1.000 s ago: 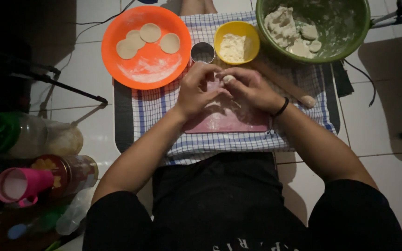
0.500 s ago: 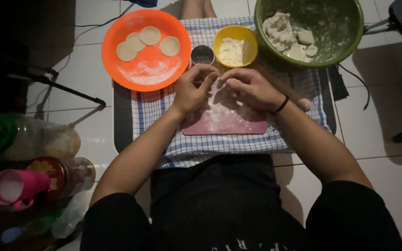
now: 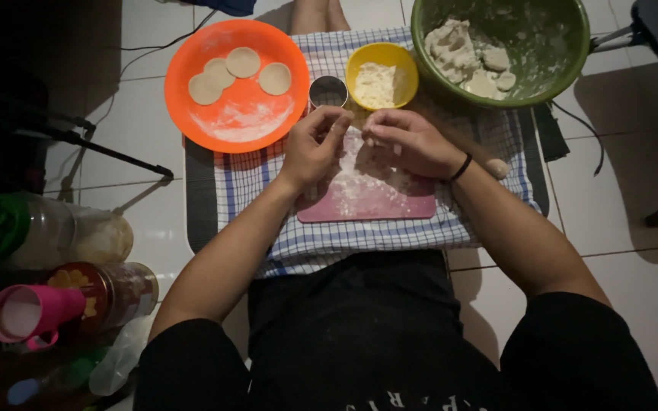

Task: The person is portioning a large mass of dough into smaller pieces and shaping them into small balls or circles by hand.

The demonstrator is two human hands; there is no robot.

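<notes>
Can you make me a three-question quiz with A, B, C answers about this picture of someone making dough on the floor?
1. Where is the small yellow bowl of flour?
A. between the round orange plastic plate and the big green bowl
B. on the pink cutting board
C. beside the jars

2. How many flat dough rounds lie on the orange plate?
A. one
B. three
C. six

3. What are the left hand and right hand doing?
A. resting apart on the tiles
B. lifting the green bowl
C. meeting above the floured board

Answers: 1 A, it sits between them. 2 B, three pale discs show. 3 C, fingertips come together over the board.
</notes>
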